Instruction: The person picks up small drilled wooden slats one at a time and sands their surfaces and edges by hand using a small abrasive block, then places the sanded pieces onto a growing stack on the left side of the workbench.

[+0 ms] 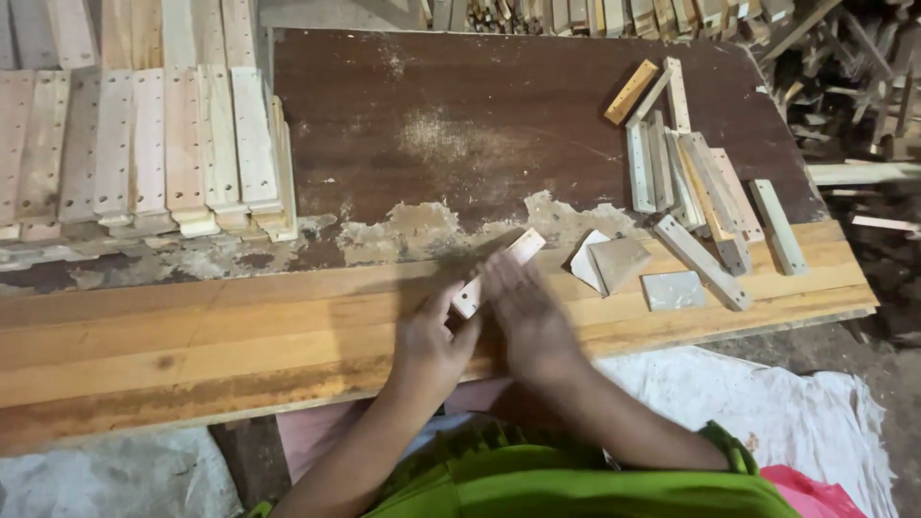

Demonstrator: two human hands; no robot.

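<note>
A short pale wooden slat (497, 271) lies slanted near the front edge of the worn wooden worktop (192, 336). The left hand (434, 343) pinches its lower end; the right hand (523, 312), blurred, lies flat over it, fingers straight. Beside them sit grey sandpaper pieces (624, 269). More pale drilled slats (691, 182) crowd the right side, and stacked wooden boards (144, 144) fill the far left corner.

Pale bare wooden strip (497, 272) lies on worn, dusty, peeling matt wooden tabletop (432, 125).
</note>
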